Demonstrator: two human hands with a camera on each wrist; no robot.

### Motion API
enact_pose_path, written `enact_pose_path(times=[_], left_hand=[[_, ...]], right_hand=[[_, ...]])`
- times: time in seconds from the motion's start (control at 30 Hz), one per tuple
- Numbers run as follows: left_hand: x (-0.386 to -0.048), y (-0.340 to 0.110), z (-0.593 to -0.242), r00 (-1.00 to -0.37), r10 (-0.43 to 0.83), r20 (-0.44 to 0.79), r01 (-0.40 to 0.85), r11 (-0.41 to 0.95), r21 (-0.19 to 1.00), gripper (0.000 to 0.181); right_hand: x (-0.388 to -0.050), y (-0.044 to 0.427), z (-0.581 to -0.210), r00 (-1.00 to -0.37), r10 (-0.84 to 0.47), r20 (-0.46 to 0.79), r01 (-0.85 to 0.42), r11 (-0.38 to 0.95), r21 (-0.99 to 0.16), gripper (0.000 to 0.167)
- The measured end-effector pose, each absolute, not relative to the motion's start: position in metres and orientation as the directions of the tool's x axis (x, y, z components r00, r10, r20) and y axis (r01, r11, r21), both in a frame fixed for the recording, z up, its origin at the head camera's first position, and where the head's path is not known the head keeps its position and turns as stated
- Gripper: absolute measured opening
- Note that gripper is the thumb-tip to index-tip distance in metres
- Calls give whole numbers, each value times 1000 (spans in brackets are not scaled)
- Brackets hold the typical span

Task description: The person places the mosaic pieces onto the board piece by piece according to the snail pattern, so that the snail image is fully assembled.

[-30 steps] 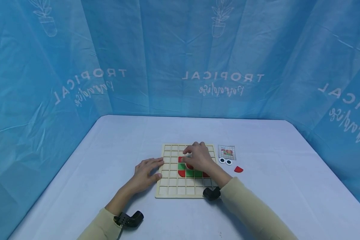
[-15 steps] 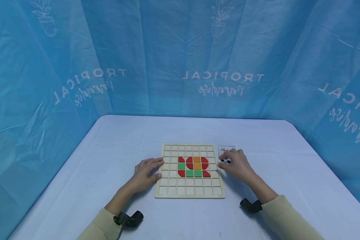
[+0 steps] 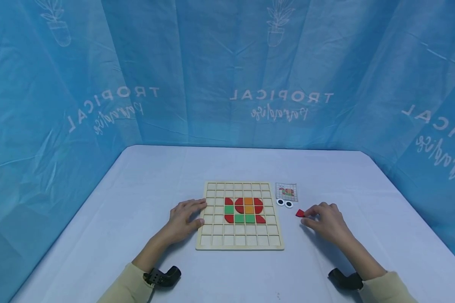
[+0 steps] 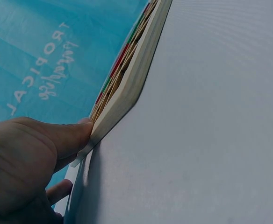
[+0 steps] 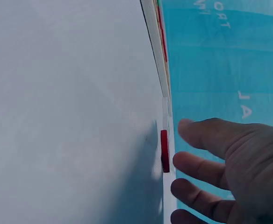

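Observation:
A pale wooden grid board (image 3: 240, 241) lies on the table. Red, green and orange tiles (image 3: 249, 205) fill some cells in its middle. My left hand (image 3: 183, 221) rests at its left edge, fingertips and thumb touching the rim; in the left wrist view the thumb (image 4: 71, 135) lies against the board's side. Right of the board, my right hand (image 3: 327, 223) hovers by a loose red quarter-round piece (image 3: 300, 213), partly covered by the fingers. In the right wrist view its thumb and fingers are spread apart, with the red piece (image 5: 164, 151) beyond them on the table.
Beside the board's upper right lies a small pattern card (image 3: 287, 191). Two round eye pieces (image 3: 284, 203) sit just below it. A white cloth covers the table (image 3: 167, 168), and blue curtains (image 3: 227, 75) hang behind and at the sides.
My right hand has gone from above the board's tiles, past the eye pieces, to the red piece on the right. The board's tiles are now uncovered. My left hand has stayed put.

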State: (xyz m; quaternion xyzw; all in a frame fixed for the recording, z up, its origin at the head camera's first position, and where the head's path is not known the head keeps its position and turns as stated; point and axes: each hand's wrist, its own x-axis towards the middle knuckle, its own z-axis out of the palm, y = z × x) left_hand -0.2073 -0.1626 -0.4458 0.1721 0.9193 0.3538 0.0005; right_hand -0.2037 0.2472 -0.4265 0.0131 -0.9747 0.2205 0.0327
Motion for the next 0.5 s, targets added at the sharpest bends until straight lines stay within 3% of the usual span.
enact_pose_path(times=[0.5], left_hand=[[-207,-163,-446,-945,309,106,301,695,653,49]], right_hand=[[-200,255,-435,-997,-7,76,-38,905,-424,28]])
